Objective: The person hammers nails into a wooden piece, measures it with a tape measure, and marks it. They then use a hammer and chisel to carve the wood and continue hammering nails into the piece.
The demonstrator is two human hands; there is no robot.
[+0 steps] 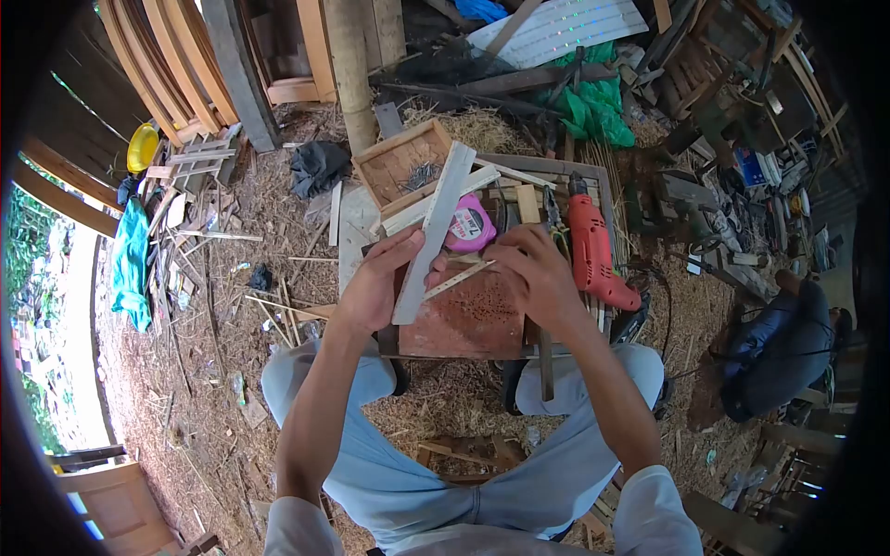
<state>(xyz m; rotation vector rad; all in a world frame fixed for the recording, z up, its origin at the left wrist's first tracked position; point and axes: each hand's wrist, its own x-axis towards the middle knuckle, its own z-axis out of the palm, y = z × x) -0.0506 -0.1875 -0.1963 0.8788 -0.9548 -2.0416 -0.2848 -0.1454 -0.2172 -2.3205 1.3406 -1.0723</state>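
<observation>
My left hand [373, 283] is closed around a flat, pale wooden strip [448, 204], which slants up and away over the low bench. My right hand [536, 273] has its fingers curled together at the end of a thin, light stick [461, 279]; the other end of that stick reaches toward the left hand. Between the hands, just beyond them, lies a pink tape measure [470, 225]. To the right of my right hand a red power drill [593, 243] rests on the bench. Pliers [555, 215] lie beside the drill, partly hidden.
A shallow wooden box [400, 159] with nails stands at the bench's far left. The reddish board [464, 320] forms the near work surface. Wood shavings and scraps cover the ground. A seated person's leg [779, 343] is at right. Door frames [176, 65] lean at upper left.
</observation>
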